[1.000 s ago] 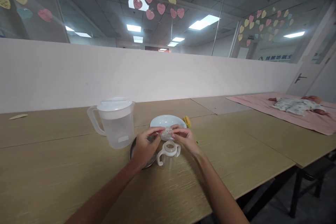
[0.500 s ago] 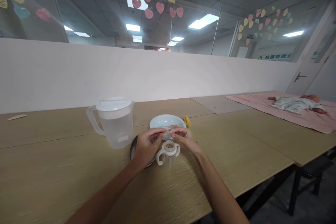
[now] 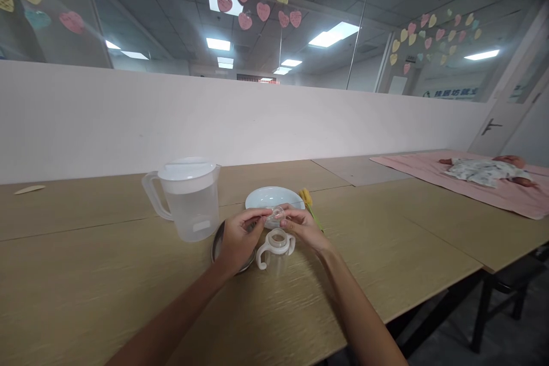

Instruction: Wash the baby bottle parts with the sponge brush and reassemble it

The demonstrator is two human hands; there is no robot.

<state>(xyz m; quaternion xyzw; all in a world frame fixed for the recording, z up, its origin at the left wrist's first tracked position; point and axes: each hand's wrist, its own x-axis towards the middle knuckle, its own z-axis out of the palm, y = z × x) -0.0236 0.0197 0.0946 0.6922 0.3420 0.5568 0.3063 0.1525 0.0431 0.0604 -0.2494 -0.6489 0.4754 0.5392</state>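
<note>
Between my two hands is a small clear dome-shaped bottle piece (image 3: 275, 216), held up just above the open neck of a baby bottle. My left hand (image 3: 241, 237) pinches it from the left, and my right hand (image 3: 302, 227) grips its right side with closed fingertips. Whether it is a nipple or a cap I cannot tell. The clear baby bottle (image 3: 275, 247) stands upright on the table below, with a white collar and two white handles. Behind my hands sits a white bowl (image 3: 266, 195). A round metal dish (image 3: 217, 240) lies partly hidden under my left hand.
A lidded plastic pitcher (image 3: 193, 206) stands to the left on the wooden table (image 3: 107, 274). A yellow-headed brush or flower (image 3: 306, 197) with a green stem lies beside the bowl. Far right, a baby doll (image 3: 484, 170) rests on a pink cloth (image 3: 429, 174).
The clear piece appears slightly turned between my fingertips. Both hands stay in nearly the same place, and the view has shifted very slightly.
</note>
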